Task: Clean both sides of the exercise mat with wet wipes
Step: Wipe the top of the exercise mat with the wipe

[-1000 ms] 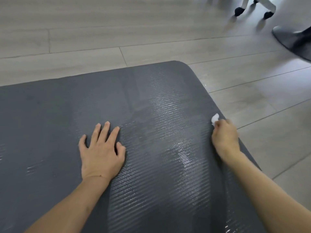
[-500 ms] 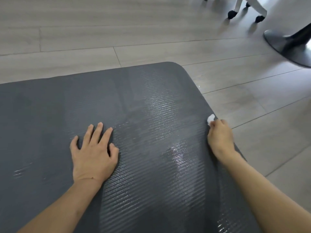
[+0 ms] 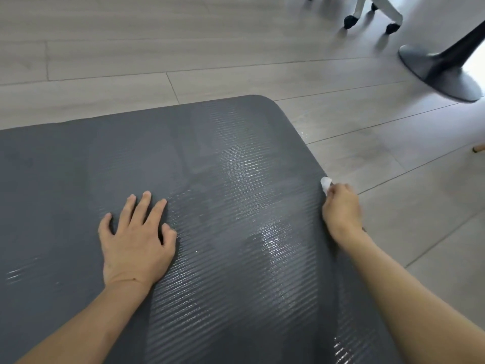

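A dark grey ribbed exercise mat [image 3: 223, 158] lies flat on the floor, with shiny wet streaks down its right half. My left hand [image 3: 136, 237] presses flat on the mat, fingers spread, holding nothing. At the mat's right edge my right hand [image 3: 342, 211] is closed around a small white wet wipe [image 3: 326, 183], which pokes out past the fingertips and touches the edge. Most of the wipe is hidden inside the hand.
Pale wooden floorboards [image 3: 183, 53] surround the mat. A grey round stand base [image 3: 441, 74] with a dark pole sits at the far right. White chair legs with black castors [image 3: 372, 14] stand at the top right. A small wooden tip [image 3: 478, 148] shows at the right border.
My right hand with the wipe has slid a little further along the mat's right edge, away from me. The left hand has stayed pressed in place. My view has drifted slightly right.
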`<act>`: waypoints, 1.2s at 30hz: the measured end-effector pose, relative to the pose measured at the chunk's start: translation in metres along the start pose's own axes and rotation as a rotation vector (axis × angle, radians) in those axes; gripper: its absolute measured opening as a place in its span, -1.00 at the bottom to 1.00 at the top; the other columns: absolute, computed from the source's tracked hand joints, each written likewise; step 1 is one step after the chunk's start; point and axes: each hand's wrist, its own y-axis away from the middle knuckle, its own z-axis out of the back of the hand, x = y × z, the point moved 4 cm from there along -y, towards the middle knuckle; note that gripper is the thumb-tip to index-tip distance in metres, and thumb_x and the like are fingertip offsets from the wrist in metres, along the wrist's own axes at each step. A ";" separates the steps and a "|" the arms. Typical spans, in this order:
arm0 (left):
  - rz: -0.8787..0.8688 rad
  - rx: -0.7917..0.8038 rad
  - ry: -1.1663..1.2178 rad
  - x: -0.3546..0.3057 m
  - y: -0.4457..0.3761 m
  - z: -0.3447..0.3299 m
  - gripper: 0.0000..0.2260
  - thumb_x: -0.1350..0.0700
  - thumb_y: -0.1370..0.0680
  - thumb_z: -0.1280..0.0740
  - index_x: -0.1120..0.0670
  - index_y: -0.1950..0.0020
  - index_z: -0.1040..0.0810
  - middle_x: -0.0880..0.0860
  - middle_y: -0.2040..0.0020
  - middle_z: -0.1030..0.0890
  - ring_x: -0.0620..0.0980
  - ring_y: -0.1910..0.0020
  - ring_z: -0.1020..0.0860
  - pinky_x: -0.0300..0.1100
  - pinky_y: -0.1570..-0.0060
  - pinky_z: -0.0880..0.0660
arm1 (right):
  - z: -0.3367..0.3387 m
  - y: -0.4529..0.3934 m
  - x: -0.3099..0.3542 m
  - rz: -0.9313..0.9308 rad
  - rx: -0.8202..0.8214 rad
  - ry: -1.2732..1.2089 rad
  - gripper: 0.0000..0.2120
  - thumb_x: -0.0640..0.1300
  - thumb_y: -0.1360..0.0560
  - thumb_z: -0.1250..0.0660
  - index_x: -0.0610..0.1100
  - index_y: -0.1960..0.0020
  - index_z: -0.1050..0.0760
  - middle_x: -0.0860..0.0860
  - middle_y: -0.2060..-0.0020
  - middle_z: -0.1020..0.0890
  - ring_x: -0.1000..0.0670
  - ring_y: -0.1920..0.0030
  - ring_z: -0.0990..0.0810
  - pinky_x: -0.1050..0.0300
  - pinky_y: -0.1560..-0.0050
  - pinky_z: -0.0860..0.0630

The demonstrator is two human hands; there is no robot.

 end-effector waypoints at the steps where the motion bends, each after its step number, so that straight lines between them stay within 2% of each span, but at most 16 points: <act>1: -0.002 0.000 -0.001 0.000 0.000 0.000 -0.43 -0.13 -0.59 0.04 -0.08 -0.54 -0.43 -0.01 -0.62 -0.33 0.00 -0.63 -0.19 0.26 -0.53 -0.10 | -0.003 0.004 0.007 -0.035 -0.032 -0.026 -0.82 -0.29 -0.56 -0.15 -0.29 -0.02 -0.53 -0.24 0.02 -0.55 -0.30 -0.01 -0.54 -0.08 -0.02 -0.47; 4: -0.002 -0.004 -0.005 0.000 0.000 0.000 -0.44 -0.13 -0.59 0.04 -0.08 -0.54 -0.44 -0.01 -0.61 -0.33 0.01 -0.63 -0.20 0.26 -0.52 -0.11 | -0.027 0.067 0.068 0.108 0.068 -0.130 -0.89 -0.22 -0.57 -0.24 -0.15 0.02 -0.54 -0.03 0.11 -0.55 -0.09 0.02 -0.53 0.10 0.07 -0.40; 8: -0.004 -0.008 -0.010 0.001 0.001 0.000 -0.44 -0.14 -0.59 0.03 -0.08 -0.53 -0.45 -0.01 -0.61 -0.34 0.01 -0.62 -0.21 0.26 -0.52 -0.13 | -0.044 0.142 0.118 0.763 0.242 -0.133 -0.83 -0.34 -0.52 -0.26 -0.20 -0.07 -0.52 -0.07 0.12 -0.47 -0.09 0.12 -0.43 -0.04 0.08 -0.47; 10: -0.008 -0.018 -0.010 -0.001 0.001 0.000 -0.44 -0.13 -0.59 0.03 -0.07 -0.52 -0.46 0.00 -0.60 -0.36 0.02 -0.62 -0.23 0.26 -0.51 -0.13 | -0.036 0.084 0.083 0.671 0.193 -0.066 -0.79 -0.17 -0.60 -0.14 -0.17 -0.13 -0.51 -0.04 0.16 -0.45 -0.06 0.12 -0.40 -0.05 0.02 -0.43; 12: -0.010 -0.028 -0.003 -0.001 0.001 0.001 -0.45 -0.13 -0.59 0.02 -0.06 -0.51 -0.47 0.01 -0.59 -0.37 0.03 -0.61 -0.24 0.27 -0.51 -0.14 | -0.020 0.016 0.035 0.371 0.092 0.050 -0.58 -0.01 -0.62 0.03 -0.24 -0.07 -0.52 -0.12 0.12 -0.52 -0.17 0.06 -0.48 -0.08 -0.01 -0.40; 15: -0.012 -0.018 -0.007 -0.001 0.000 0.000 -0.44 -0.14 -0.59 0.03 -0.07 -0.52 -0.45 0.01 -0.60 -0.36 0.03 -0.62 -0.22 0.26 -0.52 -0.12 | -0.002 -0.024 -0.010 -0.057 0.008 0.071 -0.77 -0.23 -0.58 -0.12 -0.32 -0.05 -0.50 -0.27 -0.01 -0.54 -0.31 -0.01 -0.54 -0.11 0.01 -0.46; 17: -0.010 -0.018 -0.005 -0.001 0.000 0.001 -0.45 -0.14 -0.59 0.02 -0.07 -0.52 -0.45 0.01 -0.60 -0.36 0.03 -0.62 -0.22 0.26 -0.52 -0.12 | -0.006 0.003 0.019 -0.036 0.011 -0.011 -0.84 -0.31 -0.53 -0.20 -0.30 -0.02 -0.53 -0.19 0.04 -0.57 -0.20 0.00 -0.57 0.00 0.00 -0.48; 19: -0.007 -0.022 0.001 -0.001 0.000 0.002 -0.45 -0.13 -0.58 0.01 -0.07 -0.51 -0.46 0.01 -0.59 -0.37 0.03 -0.61 -0.23 0.26 -0.51 -0.12 | -0.023 0.061 0.065 0.056 0.133 -0.238 -0.83 -0.14 -0.56 -0.31 -0.24 -0.01 -0.56 0.04 0.13 -0.60 0.15 0.14 -0.55 0.27 0.08 -0.44; 20: -0.006 -0.027 0.002 -0.001 0.000 0.002 -0.45 -0.13 -0.58 0.00 -0.06 -0.51 -0.46 0.01 -0.59 -0.37 0.03 -0.61 -0.24 0.26 -0.51 -0.13 | -0.029 0.097 0.092 0.189 0.174 -0.313 -0.83 -0.06 -0.56 -0.33 -0.16 -0.01 -0.58 0.09 0.14 -0.60 0.20 0.17 -0.51 0.29 0.09 -0.42; 22: -0.006 -0.027 0.001 0.000 0.001 0.002 -0.44 -0.13 -0.57 0.00 -0.06 -0.51 -0.47 0.01 -0.59 -0.37 0.03 -0.61 -0.24 0.26 -0.51 -0.13 | -0.039 0.165 0.131 0.609 0.328 -0.258 -0.89 -0.21 -0.52 -0.34 -0.09 -0.03 -0.56 0.02 0.12 -0.56 0.02 0.12 -0.49 0.15 0.06 -0.45; 24: -0.008 -0.027 0.003 -0.001 0.001 0.002 -0.44 -0.12 -0.57 0.01 -0.06 -0.51 -0.47 0.01 -0.59 -0.37 0.03 -0.61 -0.24 0.26 -0.51 -0.14 | -0.042 0.149 0.115 0.785 0.277 -0.211 -0.72 -0.34 -0.49 -0.28 -0.10 -0.14 -0.52 -0.07 0.17 -0.51 -0.06 0.14 -0.42 0.07 0.05 -0.42; 26: -0.012 -0.035 0.000 -0.001 0.001 0.002 -0.44 -0.12 -0.57 0.00 -0.06 -0.51 -0.47 0.01 -0.59 -0.38 0.04 -0.60 -0.25 0.26 -0.50 -0.14 | -0.026 0.080 0.073 0.606 0.157 -0.056 -0.76 -0.26 -0.56 -0.13 -0.01 -0.05 -0.49 -0.10 0.25 -0.51 -0.10 0.23 -0.43 -0.02 0.14 -0.41; 28: -0.008 -0.037 0.010 -0.001 0.000 0.001 -0.45 -0.12 -0.58 0.00 -0.06 -0.51 -0.47 0.01 -0.59 -0.38 0.04 -0.60 -0.25 0.26 -0.51 -0.13 | -0.007 0.018 0.018 0.343 0.079 0.108 -0.77 -0.19 -0.57 -0.02 -0.10 0.00 -0.46 -0.19 0.24 -0.50 -0.22 0.19 -0.51 -0.06 0.19 -0.40; 31: -0.005 -0.030 0.005 -0.002 0.000 0.001 -0.45 -0.13 -0.58 0.01 -0.07 -0.52 -0.46 0.01 -0.59 -0.37 0.04 -0.61 -0.23 0.25 -0.52 -0.11 | 0.001 0.000 -0.012 0.048 0.005 0.041 -0.84 -0.33 -0.53 -0.15 -0.29 0.01 -0.50 -0.26 0.07 -0.54 -0.31 0.03 -0.53 -0.08 0.06 -0.44; 33: -0.007 -0.028 0.000 -0.001 0.001 0.001 -0.44 -0.13 -0.58 0.01 -0.07 -0.52 -0.45 0.01 -0.59 -0.36 0.04 -0.61 -0.23 0.25 -0.52 -0.11 | -0.013 0.042 0.024 0.067 -0.018 -0.023 -0.88 -0.38 -0.49 -0.23 -0.29 0.05 -0.54 -0.24 0.12 -0.57 -0.27 0.08 -0.55 -0.09 0.04 -0.48; 36: -0.009 -0.028 -0.001 -0.001 0.002 0.001 -0.44 -0.13 -0.58 0.01 -0.06 -0.52 -0.46 0.02 -0.59 -0.36 0.04 -0.61 -0.23 0.25 -0.52 -0.11 | -0.039 0.150 0.091 0.461 0.168 -0.184 -0.82 -0.41 -0.44 -0.31 -0.21 0.02 -0.54 -0.11 0.19 -0.51 -0.13 0.18 -0.47 0.04 0.12 -0.43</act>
